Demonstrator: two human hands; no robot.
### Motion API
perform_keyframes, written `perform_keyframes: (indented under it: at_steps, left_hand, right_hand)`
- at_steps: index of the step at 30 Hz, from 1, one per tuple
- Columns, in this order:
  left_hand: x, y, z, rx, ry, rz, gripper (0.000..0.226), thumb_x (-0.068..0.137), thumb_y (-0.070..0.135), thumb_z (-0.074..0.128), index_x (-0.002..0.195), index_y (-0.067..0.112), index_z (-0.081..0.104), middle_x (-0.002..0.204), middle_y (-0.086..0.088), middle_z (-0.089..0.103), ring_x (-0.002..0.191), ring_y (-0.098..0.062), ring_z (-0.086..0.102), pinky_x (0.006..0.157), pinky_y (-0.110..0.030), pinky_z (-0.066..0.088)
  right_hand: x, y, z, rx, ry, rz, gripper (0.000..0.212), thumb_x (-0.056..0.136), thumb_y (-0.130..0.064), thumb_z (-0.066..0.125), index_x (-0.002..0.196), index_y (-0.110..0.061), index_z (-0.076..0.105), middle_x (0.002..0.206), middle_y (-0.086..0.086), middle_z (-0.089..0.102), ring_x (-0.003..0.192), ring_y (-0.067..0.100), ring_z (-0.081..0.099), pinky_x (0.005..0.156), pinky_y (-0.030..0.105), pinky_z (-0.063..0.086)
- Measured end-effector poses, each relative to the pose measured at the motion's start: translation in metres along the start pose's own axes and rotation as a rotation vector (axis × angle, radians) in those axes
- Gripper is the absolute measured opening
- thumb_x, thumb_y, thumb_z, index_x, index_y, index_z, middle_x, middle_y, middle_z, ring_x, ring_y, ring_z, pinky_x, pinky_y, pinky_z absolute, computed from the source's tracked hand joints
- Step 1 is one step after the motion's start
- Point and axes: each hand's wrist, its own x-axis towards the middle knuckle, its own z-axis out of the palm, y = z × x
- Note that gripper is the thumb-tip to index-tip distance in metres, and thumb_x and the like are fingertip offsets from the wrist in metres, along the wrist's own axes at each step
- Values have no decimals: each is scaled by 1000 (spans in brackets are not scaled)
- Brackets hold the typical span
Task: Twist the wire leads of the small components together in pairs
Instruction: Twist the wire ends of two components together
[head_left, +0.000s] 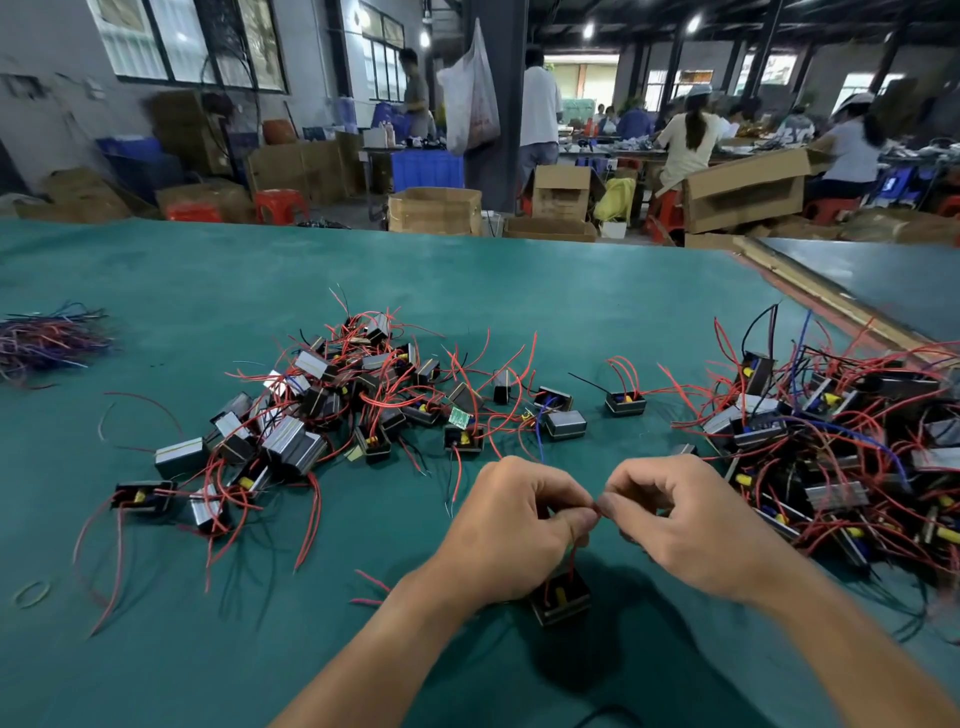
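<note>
My left hand (511, 530) and my right hand (691, 525) meet fingertip to fingertip above the green table (467, 291). Between them they pinch thin red wire leads (597, 512). A small black component (561, 597) with a yellow part hangs or rests just below my left hand, its red leads running up into the fingers. A heap of like components (332, 410) with red leads lies to the left. Another heap (841, 447) lies to the right.
A bundle of loose coloured wires (47, 338) lies at the far left edge. A rubber band (32, 593) sits near the front left. Single components (626, 402) lie between the heaps. Cardboard boxes (435, 210), stools and several people are beyond the table.
</note>
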Motion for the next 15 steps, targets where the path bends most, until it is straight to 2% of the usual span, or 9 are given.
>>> perform_keyframes:
  at_steps: [4, 6, 8, 12, 15]
  left_hand:
    - [-2, 1, 4, 25, 33, 42, 11, 84, 12, 70, 74, 15, 73, 57, 10, 65, 45, 0, 49, 47, -16, 39]
    - [-3, 2, 5, 39, 36, 54, 8, 83, 13, 71, 77, 15, 74, 63, 7, 69, 51, -3, 56, 52, -20, 46]
    - [-3, 3, 5, 17, 29, 33, 7, 81, 15, 70, 76, 16, 74, 64, 5, 70, 51, -4, 54, 52, -19, 45]
    - [1, 4, 1, -134, 30, -28, 10, 77, 17, 65, 72, 12, 73, 60, 0, 66, 51, -7, 51, 52, -20, 41]
    - [3, 6, -3, -231, 60, -54, 13, 83, 5, 65, 72, 10, 72, 58, 0, 65, 47, -4, 50, 50, -17, 40]
  right_hand:
    - [1, 3, -1, 85, -66, 88, 28, 93, -5, 59, 66, -11, 57, 50, -3, 50, 47, 8, 42, 47, 28, 38]
    - [2, 5, 0, 72, -81, 115, 30, 95, -5, 57, 65, -12, 56, 49, -6, 45, 47, 9, 39, 48, 32, 37]
    - [2, 6, 1, 59, -73, 114, 30, 95, -6, 56, 67, -14, 55, 48, -6, 41, 47, 9, 37, 48, 35, 35]
    - [3, 2, 7, 89, 11, 49, 31, 96, -5, 55, 69, -20, 55, 48, -3, 44, 46, 11, 39, 48, 37, 38]
    - [2, -4, 13, 165, 122, 1, 29, 96, -7, 57, 70, -19, 56, 51, 0, 45, 47, 13, 41, 48, 39, 38]
